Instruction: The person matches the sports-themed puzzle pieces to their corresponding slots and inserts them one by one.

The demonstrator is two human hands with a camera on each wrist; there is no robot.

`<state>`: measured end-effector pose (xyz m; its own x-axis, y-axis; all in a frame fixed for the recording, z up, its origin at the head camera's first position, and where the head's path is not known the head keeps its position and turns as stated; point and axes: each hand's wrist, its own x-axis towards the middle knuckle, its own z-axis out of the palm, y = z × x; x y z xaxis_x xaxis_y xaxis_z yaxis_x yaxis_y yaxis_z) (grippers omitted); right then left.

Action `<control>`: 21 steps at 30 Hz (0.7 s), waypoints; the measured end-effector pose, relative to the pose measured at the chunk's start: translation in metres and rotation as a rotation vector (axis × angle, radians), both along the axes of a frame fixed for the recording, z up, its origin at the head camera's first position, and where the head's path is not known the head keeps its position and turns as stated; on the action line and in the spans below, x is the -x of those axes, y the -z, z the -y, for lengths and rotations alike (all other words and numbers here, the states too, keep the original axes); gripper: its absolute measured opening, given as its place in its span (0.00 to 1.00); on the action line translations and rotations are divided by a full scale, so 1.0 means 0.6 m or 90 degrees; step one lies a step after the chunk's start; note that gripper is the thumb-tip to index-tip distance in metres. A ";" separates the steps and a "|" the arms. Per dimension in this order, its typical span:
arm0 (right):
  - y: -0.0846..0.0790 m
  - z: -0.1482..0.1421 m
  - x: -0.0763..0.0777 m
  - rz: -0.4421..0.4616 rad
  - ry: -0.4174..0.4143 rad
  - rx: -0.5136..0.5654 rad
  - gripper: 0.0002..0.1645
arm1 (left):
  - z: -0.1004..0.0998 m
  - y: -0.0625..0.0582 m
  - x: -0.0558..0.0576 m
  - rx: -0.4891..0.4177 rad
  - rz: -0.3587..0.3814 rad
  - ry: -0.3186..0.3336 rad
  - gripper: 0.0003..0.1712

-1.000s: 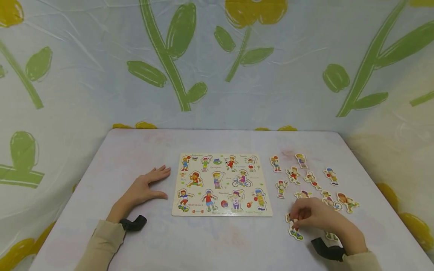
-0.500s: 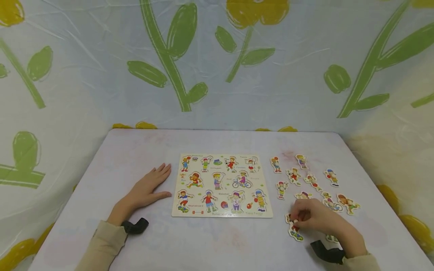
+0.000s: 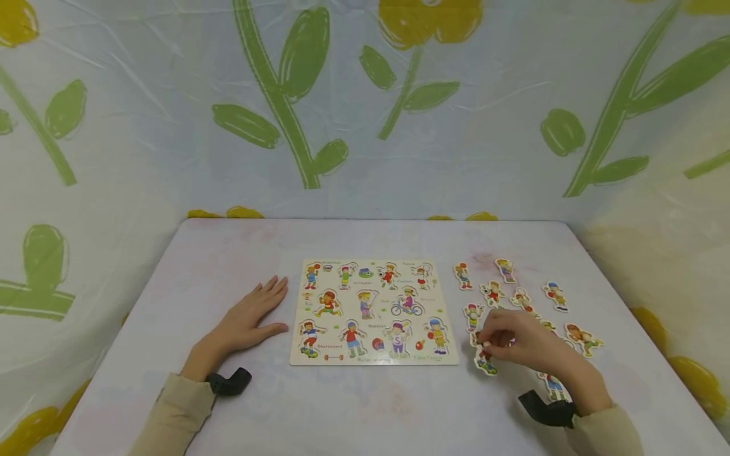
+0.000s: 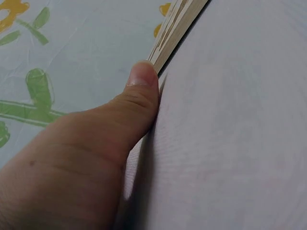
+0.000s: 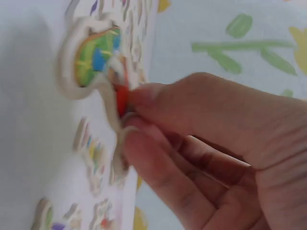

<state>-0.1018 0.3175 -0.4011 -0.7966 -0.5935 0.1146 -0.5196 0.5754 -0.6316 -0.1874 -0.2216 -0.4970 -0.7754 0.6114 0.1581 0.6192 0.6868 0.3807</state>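
Observation:
My right hand (image 3: pixel 525 345) pinches a flat wooden skateboarder puzzle piece (image 3: pixel 486 365) between thumb and fingers. Up close in the right wrist view, the piece's green and blue skateboard end (image 5: pixel 96 57) sticks out past the fingertips, blurred. To the left lies the puzzle board (image 3: pixel 436 299), printed with children at sports. My left hand (image 3: pixel 245 323) rests on the table beside the board's left side, fingers extended. In the left wrist view its thumb (image 4: pixel 139 91) is by the board's edge (image 4: pixel 180 36); whether they touch I cannot tell.
Several loose puzzle pieces lie right of the board, among them a basketball player (image 3: pixel 462 276), a runner (image 3: pixel 583 340) and a roller skater (image 3: pixel 553 386) partly under the right wrist. A flowered cloth (image 3: pixel 433 164) hangs behind the table.
My right hand has lifted the skateboarder piece and moved it up and slightly left, uncovering the roller skater piece more. The left hand's fingers have come closer together and its thumb nearer the board.

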 end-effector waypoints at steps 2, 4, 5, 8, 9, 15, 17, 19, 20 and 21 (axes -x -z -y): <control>-0.006 0.009 0.007 -0.009 -0.007 0.001 0.11 | 0.000 0.001 0.001 -0.002 0.003 -0.003 0.50; -0.012 0.020 0.014 -0.023 -0.015 0.000 0.12 | 0.000 0.002 0.002 -0.005 0.010 -0.007 0.50; -0.016 0.026 0.017 -0.028 -0.017 -0.003 0.12 | 0.000 0.003 0.003 -0.008 0.014 -0.009 0.50; -0.030 0.044 0.026 -0.034 -0.017 -0.008 0.12 | 0.000 0.005 0.004 -0.012 0.022 -0.013 0.50; -0.034 0.050 0.030 -0.036 -0.017 -0.012 0.12 | 0.000 0.005 0.004 -0.011 0.023 -0.014 0.50; -0.052 0.082 0.049 -0.050 -0.024 -0.035 0.12 | -0.001 0.004 0.004 -0.018 0.020 -0.013 0.50; -0.056 0.092 0.054 -0.054 -0.027 -0.039 0.12 | -0.001 0.003 0.004 -0.018 0.020 -0.013 0.51; -0.062 0.101 0.059 -0.053 -0.029 -0.041 0.11 | -0.001 0.002 0.003 -0.017 0.020 -0.012 0.51; -0.064 0.105 0.061 -0.055 -0.032 -0.041 0.11 | -0.001 0.002 0.003 -0.017 0.020 -0.012 0.51; -0.067 0.110 0.063 -0.053 -0.038 -0.038 0.11 | -0.001 0.002 0.003 -0.018 0.020 -0.012 0.51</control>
<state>-0.1399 0.2516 -0.3612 -0.7493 -0.6469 0.1416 -0.6030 0.5780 -0.5499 -0.1892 -0.2210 -0.4980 -0.7920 0.5917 0.1505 0.5931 0.6870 0.4198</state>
